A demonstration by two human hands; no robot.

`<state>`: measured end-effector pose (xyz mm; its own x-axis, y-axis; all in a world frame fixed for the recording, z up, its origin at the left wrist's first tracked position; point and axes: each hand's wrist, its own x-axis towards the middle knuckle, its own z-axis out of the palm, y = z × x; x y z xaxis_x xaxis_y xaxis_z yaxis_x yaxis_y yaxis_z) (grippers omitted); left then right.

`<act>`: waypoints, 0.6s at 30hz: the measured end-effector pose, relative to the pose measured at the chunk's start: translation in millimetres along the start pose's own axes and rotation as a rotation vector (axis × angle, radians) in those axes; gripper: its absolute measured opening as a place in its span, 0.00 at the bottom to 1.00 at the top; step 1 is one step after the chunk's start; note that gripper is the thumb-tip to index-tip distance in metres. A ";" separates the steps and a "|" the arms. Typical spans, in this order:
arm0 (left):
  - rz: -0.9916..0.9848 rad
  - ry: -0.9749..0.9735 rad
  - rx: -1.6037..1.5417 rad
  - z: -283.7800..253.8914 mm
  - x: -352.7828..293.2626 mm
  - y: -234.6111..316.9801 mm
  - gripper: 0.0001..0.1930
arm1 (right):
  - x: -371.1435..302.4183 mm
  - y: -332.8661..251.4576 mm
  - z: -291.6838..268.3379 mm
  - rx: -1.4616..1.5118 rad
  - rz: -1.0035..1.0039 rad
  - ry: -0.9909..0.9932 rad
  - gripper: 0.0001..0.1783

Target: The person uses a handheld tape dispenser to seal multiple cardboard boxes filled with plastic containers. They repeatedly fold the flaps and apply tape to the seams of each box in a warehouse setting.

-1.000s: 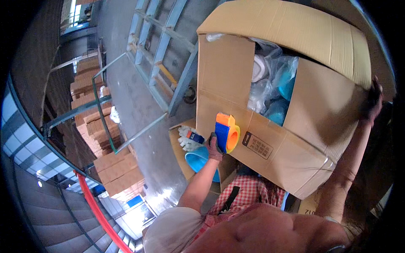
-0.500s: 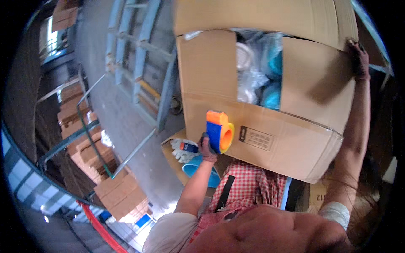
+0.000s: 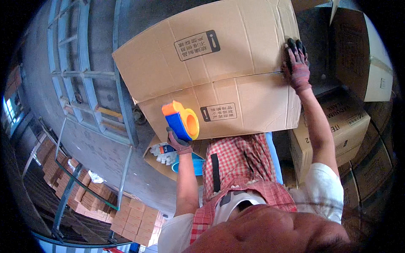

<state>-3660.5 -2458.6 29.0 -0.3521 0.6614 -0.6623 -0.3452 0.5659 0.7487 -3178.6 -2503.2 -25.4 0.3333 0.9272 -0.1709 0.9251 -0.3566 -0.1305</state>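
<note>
A large cardboard box [image 3: 177, 97] stands in front of me with its two long top flaps brought together, hiding what is inside. My left hand [image 3: 179, 143], in a dark-fingered work glove, grips a blue and orange tape dispenser [image 3: 182, 121] over the near flap, at the left. Gloved as well, my right hand [image 3: 298, 67] lies against the box's right edge where the flaps meet, its fingers stretched out and holding nothing. A narrow dark gap shows along part of the seam.
Below my left hand, an open carton holds white gloves [image 3: 164, 157] and a blue tub [image 3: 187, 165]. Closed cartons [image 3: 333, 130] stand at the right. A metal ladder-like frame [image 3: 86, 76] lies at the left, and stacked small boxes [image 3: 135, 219] sit lower left.
The flaps have come down over the opening, covering the plastic-wrapped items seen before. My right hand has shifted from the far right corner to the seam. The tape dispenser remains in my left hand.
</note>
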 end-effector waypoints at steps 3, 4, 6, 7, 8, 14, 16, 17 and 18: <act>0.122 -0.153 0.111 21.5 -2.4 19.1 0.12 | 4.4 0.7 -4.2 0.011 -0.009 0.071 0.36; 0.117 -0.226 0.073 41.1 -4.2 28.1 0.10 | 4.8 3.3 -4.4 0.002 -0.013 0.083 0.37; 0.012 -0.336 0.147 97.6 -14.3 41.0 0.09 | 6.5 0.3 -11.6 -0.005 -0.043 0.099 0.36; -0.002 -0.384 0.303 115.5 -5.5 34.2 0.10 | 9.6 -7.8 -14.3 0.015 -0.049 0.112 0.36; 0.064 -0.429 0.490 147.7 -9.2 30.1 0.07 | 11.5 -11.7 -14.4 0.017 -0.061 0.117 0.33; 0.643 -0.880 0.946 138.0 48.6 10.1 0.14 | 17.4 -35.5 -12.6 0.162 -0.008 0.185 0.26; 0.701 -0.867 0.969 130.8 65.4 2.7 0.16 | 11.6 -76.8 -17.4 0.858 0.183 0.013 0.22; 0.707 -0.873 0.991 122.6 69.9 4.3 0.16 | 7.4 -108.7 -26.4 1.368 0.423 -0.222 0.20; 0.741 -0.877 0.967 127.1 66.8 5.8 0.18 | 6.7 -124.4 -13.5 1.558 0.528 -0.308 0.21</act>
<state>-3575.4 -2348.6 -7.1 0.5551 0.8143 -0.1697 0.4885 -0.1541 0.8588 -3289.0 -2451.1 2.9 0.3074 0.6884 -0.6569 -0.3847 -0.5415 -0.7475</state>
